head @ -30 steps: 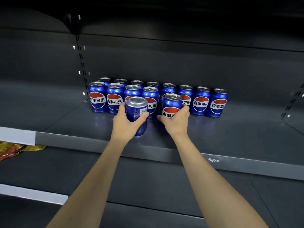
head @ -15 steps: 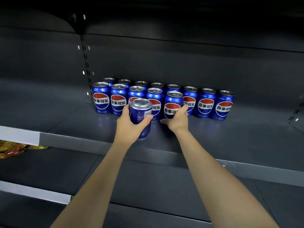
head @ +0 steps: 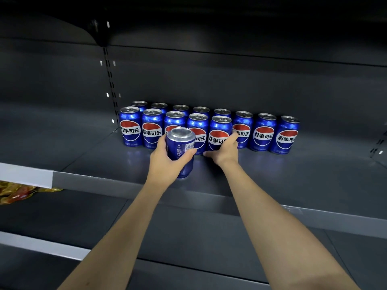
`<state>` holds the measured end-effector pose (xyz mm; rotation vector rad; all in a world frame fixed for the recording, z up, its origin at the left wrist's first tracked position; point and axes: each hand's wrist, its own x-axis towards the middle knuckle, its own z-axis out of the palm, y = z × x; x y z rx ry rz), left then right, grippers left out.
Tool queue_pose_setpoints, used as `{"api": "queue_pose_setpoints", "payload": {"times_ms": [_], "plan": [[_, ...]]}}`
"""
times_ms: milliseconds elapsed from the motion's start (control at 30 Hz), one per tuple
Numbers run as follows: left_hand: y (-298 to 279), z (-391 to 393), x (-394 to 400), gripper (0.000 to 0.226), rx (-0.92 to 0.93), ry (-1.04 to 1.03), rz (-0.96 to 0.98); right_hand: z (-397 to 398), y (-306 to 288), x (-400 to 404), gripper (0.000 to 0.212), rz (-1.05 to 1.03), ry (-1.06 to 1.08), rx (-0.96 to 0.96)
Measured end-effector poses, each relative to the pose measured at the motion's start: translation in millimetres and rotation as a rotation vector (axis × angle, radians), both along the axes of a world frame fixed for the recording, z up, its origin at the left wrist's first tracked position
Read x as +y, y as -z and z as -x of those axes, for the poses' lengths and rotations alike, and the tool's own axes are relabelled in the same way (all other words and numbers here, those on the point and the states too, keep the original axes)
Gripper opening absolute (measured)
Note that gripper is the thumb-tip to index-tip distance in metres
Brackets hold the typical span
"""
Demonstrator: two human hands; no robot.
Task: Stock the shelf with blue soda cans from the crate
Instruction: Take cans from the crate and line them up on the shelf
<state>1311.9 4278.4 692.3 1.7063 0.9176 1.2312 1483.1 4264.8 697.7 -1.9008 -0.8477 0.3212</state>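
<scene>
Both bare forearms reach up from the bottom of the frame toward the middle. The left hand (head: 167, 159) is wrapped round a blue can (head: 181, 151), thumb on its right side and fingers curled on its left, holding it upright just in front of the rows; whether its base touches the shelf (head: 293, 174) cannot be told. This can shows its back: small white print and a recycling mark, too small to read.

The right hand (head: 225, 149) is at the fifth can (head: 219, 132) of the front row, just right of centre. Its fingers curve round that can's right side, the forefinger reaching up toward the neighbour, and the thumb lies low by the can's base. It looks like a loose grasp on that can.

The stocked cans (head: 263, 132) stand upright at the back of the shelf in the middle of the frame: eight across the front, with five more tops showing behind the left part of the line. Each visible front carries a red, white and blue globe with the white band reading 百事可乐. Fine print below the logos is unreadable.

At the left edge, a white strip (head: 25, 174) covers the shelf's front lip, with yellow-red packets (head: 18, 193) below it.
</scene>
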Motion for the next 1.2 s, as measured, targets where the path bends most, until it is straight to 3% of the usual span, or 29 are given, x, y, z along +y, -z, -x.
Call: {"api": "queue_pose_setpoints", "payload": {"times_ms": [167,300,433,533,733,833,967,1100,1200], "plan": [[-0.7,0.2,-0.2,0.074,0.007,0.004,-0.001,7.1,2.2,-16.0,0.112,-0.014,0.062,-0.008],[0.3,-0.2,-1.3,0.077,0.027,-0.009,0.004,12.4,5.8,-35.3,0.093,0.037,-0.006,-0.082],[-10.1,5.2,-1.2,0.095,0.106,0.033,0.052,20.3,9.5,-48.9,0.071,0.120,-0.076,-0.146],[-23.5,12.3,0.7,0.109,0.263,0.006,0.032,26.1,9.8,-53.9,0.065,0.125,-0.091,-0.194],[-54.2,15.7,-3.6,0.110,0.714,-0.224,-0.114,37.3,7.3,-58.3,0.056,0.156,-0.138,-0.240],[-70.3,9.0,-3.9,0.096,0.907,-0.201,-0.119,39.3,4.2,-62.3,0.051,0.177,-0.164,-0.260],[-80.7,3.4,-13.0,0.056,0.941,-0.178,-0.116,37.2,1.0,-69.7,0.047,0.214,-0.174,-0.324],[-70.8,3.8,-25.3,0.056,0.841,-0.174,-0.311,28.0,1.2,-79.1,0.041,0.296,-0.173,-0.486],[-57.8,7.3,-34.1,0.063,0.820,-0.095,-0.499,16.8,-0.4,-85.4,0.037,0.285,-0.170,-0.453]]}}
